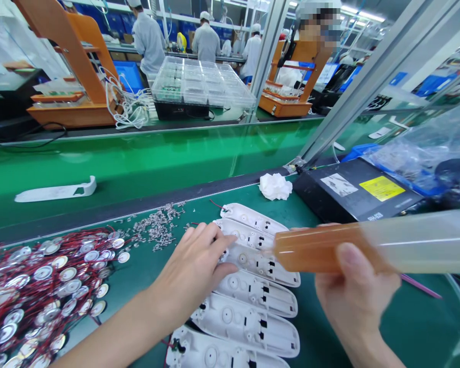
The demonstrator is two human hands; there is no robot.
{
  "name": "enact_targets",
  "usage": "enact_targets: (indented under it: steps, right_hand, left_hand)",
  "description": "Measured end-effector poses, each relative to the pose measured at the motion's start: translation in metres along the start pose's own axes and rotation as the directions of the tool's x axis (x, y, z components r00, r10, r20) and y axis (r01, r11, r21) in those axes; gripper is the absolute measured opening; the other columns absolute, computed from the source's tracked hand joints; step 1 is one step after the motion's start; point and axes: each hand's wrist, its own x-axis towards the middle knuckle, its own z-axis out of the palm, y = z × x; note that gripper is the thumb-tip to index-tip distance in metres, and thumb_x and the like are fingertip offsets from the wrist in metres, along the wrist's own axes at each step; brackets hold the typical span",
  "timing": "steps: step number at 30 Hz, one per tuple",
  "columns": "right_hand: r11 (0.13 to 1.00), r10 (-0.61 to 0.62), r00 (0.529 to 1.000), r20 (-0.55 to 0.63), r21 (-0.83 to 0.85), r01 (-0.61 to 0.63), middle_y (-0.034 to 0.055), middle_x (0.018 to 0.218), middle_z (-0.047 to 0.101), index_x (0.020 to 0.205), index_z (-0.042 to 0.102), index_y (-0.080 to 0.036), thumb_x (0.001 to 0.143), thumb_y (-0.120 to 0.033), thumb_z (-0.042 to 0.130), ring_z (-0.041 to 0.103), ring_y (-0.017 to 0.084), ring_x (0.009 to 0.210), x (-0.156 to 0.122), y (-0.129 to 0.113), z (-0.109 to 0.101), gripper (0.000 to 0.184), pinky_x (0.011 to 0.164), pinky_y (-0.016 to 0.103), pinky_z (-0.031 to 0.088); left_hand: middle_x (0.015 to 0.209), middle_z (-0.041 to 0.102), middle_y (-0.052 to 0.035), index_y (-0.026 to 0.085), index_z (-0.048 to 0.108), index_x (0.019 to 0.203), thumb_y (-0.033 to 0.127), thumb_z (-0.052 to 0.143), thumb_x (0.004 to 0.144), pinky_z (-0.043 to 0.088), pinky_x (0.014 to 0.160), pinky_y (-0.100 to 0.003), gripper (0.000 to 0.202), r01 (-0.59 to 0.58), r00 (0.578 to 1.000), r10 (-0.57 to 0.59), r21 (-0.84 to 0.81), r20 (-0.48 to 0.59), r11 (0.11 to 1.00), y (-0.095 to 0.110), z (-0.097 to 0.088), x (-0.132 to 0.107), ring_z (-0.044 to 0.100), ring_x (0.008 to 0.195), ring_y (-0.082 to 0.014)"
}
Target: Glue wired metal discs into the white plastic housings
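Note:
My right hand (356, 291) is wrapped around a large dispensing syringe (322, 249), a clear barrel partly filled with amber fluid. Its narrow tip points left, over a white plastic shell (253, 261) in a row of several such shells. At that shell's left end is my left hand (201, 255), thumb and index finger on either side of it, the other fingers bent. More white shells (245, 323) lie open side up nearer me, with round recesses and small black slots. Beyond my left hand is another shell (249, 215) with a red wire at its end.
Red-wired metal discs (42, 273) are heaped at left, beside small screws (159, 225). A crumpled white tissue (275, 186) and a black box (356, 189) sit behind. One white part (57, 191) lies on the green belt (157, 158). A metal post (352, 87) slants at right; people work beyond.

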Motion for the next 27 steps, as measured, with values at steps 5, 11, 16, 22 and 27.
enact_targets:
  steps: [5,11,16,22,27]
  right_hand:
    - [0.983,0.082,0.996,0.040,0.162,-0.087,0.0024,0.071,0.062,0.080,0.061,-0.020,0.058,-0.040,0.075,0.062,0.021,0.056,-0.014,-0.012,-0.006,0.032,0.050,0.035,0.055]
    - [0.983,-0.150,0.951,0.270,-0.060,0.172,0.0065,0.078,0.065,0.088,0.060,-0.018,0.070,-0.034,0.069,0.063,0.019,0.064,-0.039,0.004,-0.009,0.025,0.059,0.034,0.055]
    - [0.906,-0.234,0.959,0.160,-0.323,0.274,0.0085,0.076,0.063,0.081,0.061,-0.014,0.068,-0.044,0.069,0.060,0.019,0.065,-0.039,0.010,-0.010,0.034,0.061,0.034,0.053]
    - [0.899,-0.266,0.932,0.247,-0.286,0.333,0.0049,0.065,0.061,0.075,0.062,-0.016,0.069,-0.040,0.069,0.058,0.017,0.063,-0.038,0.010,-0.008,0.026,0.056,0.030,0.052]
    - [0.904,-0.240,0.963,0.125,-0.333,0.269,0.0060,0.072,0.062,0.076,0.061,-0.016,0.065,-0.050,0.070,0.057,0.015,0.063,-0.044,0.011,-0.002,0.037,0.056,0.027,0.051]
  left_hand:
    - [0.091,0.051,-0.0004,0.023,0.052,0.113,0.021,0.072,0.075,0.035,0.069,-0.033,0.043,-0.030,1.000,0.030,0.002,-0.003,1.000,0.003,-0.012,-0.014,0.047,0.082,-0.0189]
    - [0.085,0.050,-0.0009,0.021,0.057,0.104,0.016,0.078,0.067,0.033,0.063,-0.030,0.042,-0.055,0.998,0.055,0.042,0.000,0.998,0.002,-0.006,-0.027,0.047,0.076,-0.0182]
    - [0.082,0.050,-0.0011,0.020,0.060,0.101,0.015,0.080,0.064,0.030,0.060,-0.029,0.043,-0.054,0.995,0.058,0.059,-0.076,0.997,0.003,0.002,-0.026,0.045,0.072,-0.0178]
    - [0.082,0.051,-0.0025,0.019,0.061,0.101,0.014,0.078,0.065,0.032,0.060,-0.030,0.040,-0.054,0.996,0.056,0.041,-0.063,0.998,0.003,0.002,-0.025,0.045,0.072,-0.0188]
    - [0.083,0.052,-0.0029,0.018,0.060,0.102,0.012,0.075,0.069,0.034,0.060,-0.030,0.037,-0.061,0.998,0.062,0.043,-0.027,0.997,0.003,-0.003,-0.025,0.047,0.073,-0.0189]
